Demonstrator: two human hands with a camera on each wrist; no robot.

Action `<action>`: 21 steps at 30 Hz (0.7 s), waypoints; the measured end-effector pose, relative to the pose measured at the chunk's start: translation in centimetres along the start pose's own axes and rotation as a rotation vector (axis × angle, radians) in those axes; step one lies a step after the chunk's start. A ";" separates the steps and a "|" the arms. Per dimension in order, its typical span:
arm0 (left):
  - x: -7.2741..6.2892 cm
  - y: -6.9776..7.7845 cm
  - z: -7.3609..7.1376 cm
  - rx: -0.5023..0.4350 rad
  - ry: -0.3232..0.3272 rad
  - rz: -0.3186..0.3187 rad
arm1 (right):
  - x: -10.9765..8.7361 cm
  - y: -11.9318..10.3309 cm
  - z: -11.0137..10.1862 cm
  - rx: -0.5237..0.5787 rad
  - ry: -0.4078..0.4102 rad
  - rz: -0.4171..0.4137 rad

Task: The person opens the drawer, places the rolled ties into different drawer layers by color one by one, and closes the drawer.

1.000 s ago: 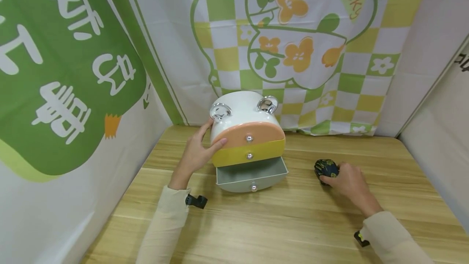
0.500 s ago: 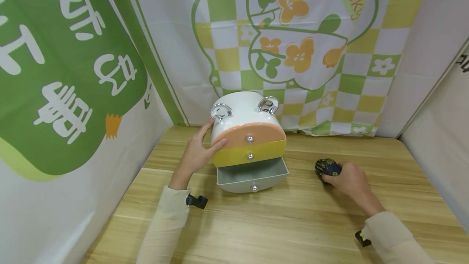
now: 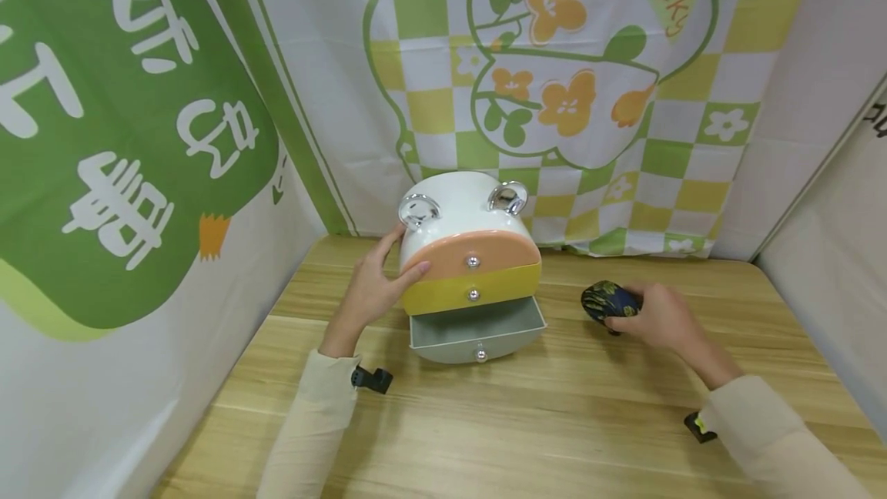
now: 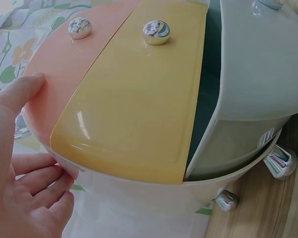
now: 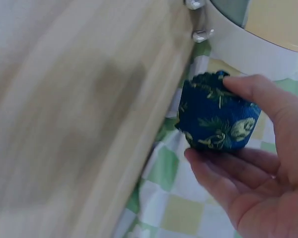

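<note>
A small white drawer cabinet (image 3: 457, 206) with silver ear-like rings stands near the back of the table. Its orange drawer (image 3: 452, 251) and yellow drawer (image 3: 443, 295) are closed; the grey-green bottom drawer (image 3: 450, 345) is pulled out, with no contents visible. My left hand (image 3: 370, 287) holds the cabinet's left edge, thumb on the orange front and fingers on the side (image 4: 35, 183). To the right, my right hand (image 3: 661, 318) pinches a dark blue cloth-like bundle (image 3: 604, 303) with yellow-green floral print and scalloped edges (image 5: 218, 114), lifted above the table.
The wooden table (image 3: 499, 430) runs up to a checked curtain (image 3: 596, 199) hanging behind the cabinet. A green printed cloth (image 3: 229, 45) hangs at the left. Round knobs (image 3: 481, 355) stick out from the drawer fronts.
My right hand has raised the dark blue bundle off the table and shifted it slightly back and left. The left hand and the cabinet have stayed in place.
</note>
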State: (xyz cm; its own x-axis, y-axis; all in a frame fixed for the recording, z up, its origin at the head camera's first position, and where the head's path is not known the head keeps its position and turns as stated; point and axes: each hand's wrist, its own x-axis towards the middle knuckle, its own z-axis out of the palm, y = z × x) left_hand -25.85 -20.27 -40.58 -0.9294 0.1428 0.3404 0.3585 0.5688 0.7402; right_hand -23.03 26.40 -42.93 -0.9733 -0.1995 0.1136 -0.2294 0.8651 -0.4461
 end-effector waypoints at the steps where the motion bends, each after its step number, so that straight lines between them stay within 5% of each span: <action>1: 0.0 0.0 0.0 -0.002 0.001 0.001 | 0.1 -0.3 -0.3 0.010 -0.017 -0.010; 11: 0.0 -0.1 0.1 0.000 0.008 0.007 | 1.1 -3.0 -3.4 0.042 -0.145 -0.112; 21: 0.1 0.0 0.0 0.004 0.002 -0.002 | 2.5 -6.0 -4.4 0.063 -0.245 -0.276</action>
State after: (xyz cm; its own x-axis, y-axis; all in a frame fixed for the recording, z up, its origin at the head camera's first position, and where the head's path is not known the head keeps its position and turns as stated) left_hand -25.93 -20.25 -40.60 -0.9300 0.1404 0.3398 0.3563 0.5723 0.7386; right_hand -24.02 22.75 -36.03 -0.8462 -0.5323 0.0250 -0.4765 0.7349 -0.4825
